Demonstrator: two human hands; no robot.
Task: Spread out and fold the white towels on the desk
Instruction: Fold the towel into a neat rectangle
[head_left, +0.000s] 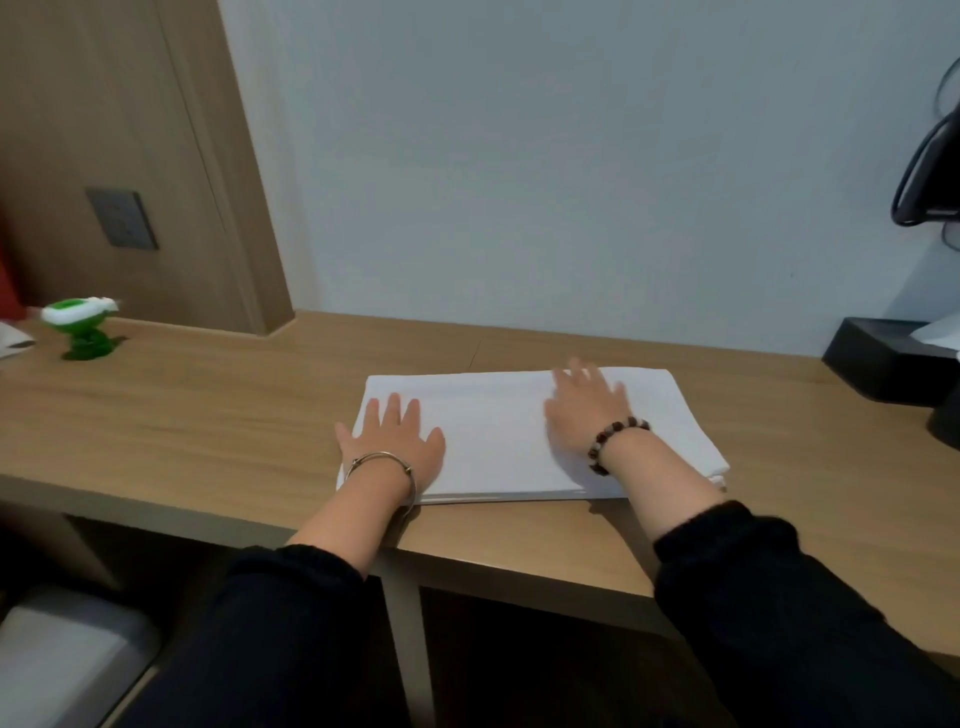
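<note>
The white towel (498, 441) lies folded into a long flat rectangle on the desk (208, 415), near its front edge, with its long axis running left to right across the person. Layered edges show along its near side. Both hands rest flat on top, fingers spread: the left hand (389, 441) on the left end, the right hand (587, 410), blurred, right of centre. Each hand sits over 1 end, so the next fold likely brings one short end across to the other.
</note>
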